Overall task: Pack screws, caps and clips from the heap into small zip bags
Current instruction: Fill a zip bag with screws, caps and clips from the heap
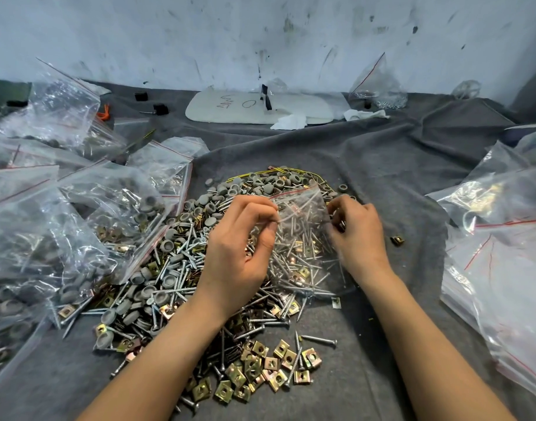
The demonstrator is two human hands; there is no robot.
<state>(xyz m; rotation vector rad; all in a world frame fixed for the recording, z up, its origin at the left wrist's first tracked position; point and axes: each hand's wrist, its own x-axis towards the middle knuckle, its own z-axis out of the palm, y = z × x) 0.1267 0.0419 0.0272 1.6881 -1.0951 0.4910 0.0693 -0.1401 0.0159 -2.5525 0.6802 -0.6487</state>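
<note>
Head cam showed both hands up over the middle of the grey cloth [382,165], right above the heap [175,268]. Left hand [239,238] pinched the left side of a small zip bag [303,229] near its red-lined mouth w/ thumb and forefinger. Right hand [359,232] gripped the opposite side, fingers curled in, prob to hold the top taut and upright so nothing tipped back out. Whether the mouth was open or zipped, couldn't tell. Might've been a brassy bit tucked in the right fingertips too, not sure tbh. The bag held a fair load of screws plus a few clips, its bottom resting on the heap's right side, which imo took weight off the thin plastic. Grey caps [260,183] sat mostly toward the pile's far side and brass clips [269,366] spread toward the near edge, so each sort was easy to grab. Filled bags [63,208] were piled along the left edge, flat empties [497,268] stacked at the right edge: looked like done stuff one way, fresh supply the other. One stray clip [397,240] lay just right of the right hand.
</note>
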